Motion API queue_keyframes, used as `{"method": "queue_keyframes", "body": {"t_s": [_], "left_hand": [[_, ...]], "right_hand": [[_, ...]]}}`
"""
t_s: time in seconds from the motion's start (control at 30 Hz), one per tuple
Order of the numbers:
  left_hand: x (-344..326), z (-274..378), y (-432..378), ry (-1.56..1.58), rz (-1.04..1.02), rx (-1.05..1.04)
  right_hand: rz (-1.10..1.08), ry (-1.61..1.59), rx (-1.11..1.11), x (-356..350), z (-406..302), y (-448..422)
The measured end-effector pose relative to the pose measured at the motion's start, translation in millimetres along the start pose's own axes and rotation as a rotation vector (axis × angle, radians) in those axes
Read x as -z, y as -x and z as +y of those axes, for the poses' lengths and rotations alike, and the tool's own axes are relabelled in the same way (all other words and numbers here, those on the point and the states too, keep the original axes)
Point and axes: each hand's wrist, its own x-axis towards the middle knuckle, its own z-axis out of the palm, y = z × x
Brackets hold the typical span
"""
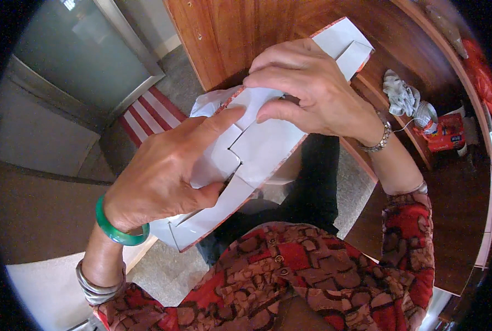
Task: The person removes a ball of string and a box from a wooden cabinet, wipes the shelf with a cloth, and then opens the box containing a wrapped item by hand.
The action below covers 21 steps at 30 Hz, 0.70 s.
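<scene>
A cardboard box (266,147) lies slantwise before me, its white interlocking flaps facing up and its edges patterned in red. My left hand (163,169), with a green bangle on the wrist, grips the box's left part. Its index finger lies across a flap and the thumb presses at a slit between flaps. My right hand (308,87) holds the upper right part, fingers bent over the flaps and thumb on the white surface. A dark gap shows under that palm. Beyond it, an open end flap (343,39) sticks out. What is inside stays hidden.
At the right, a wooden shelf (444,182) bears a crumpled grey cloth (399,93), a ball of grey string (426,116) and a red packet (446,134). A wooden panel (237,37) stands ahead. Left are a striped mat (155,111) and a frosted glass door (84,45).
</scene>
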Motion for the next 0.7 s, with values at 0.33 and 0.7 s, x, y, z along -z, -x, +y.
{"method": "queue_keyframes", "body": {"t_s": [0.33,0.7], "left_hand": [[7,-3,2,0.072,-0.001,0.073],[0,-9,30,0.053,0.227,-0.275]], "right_hand": [[0.217,0.062,-0.043,-8,-8,0],[0.240,0.140,-0.062,-12,-55,-7]]}}
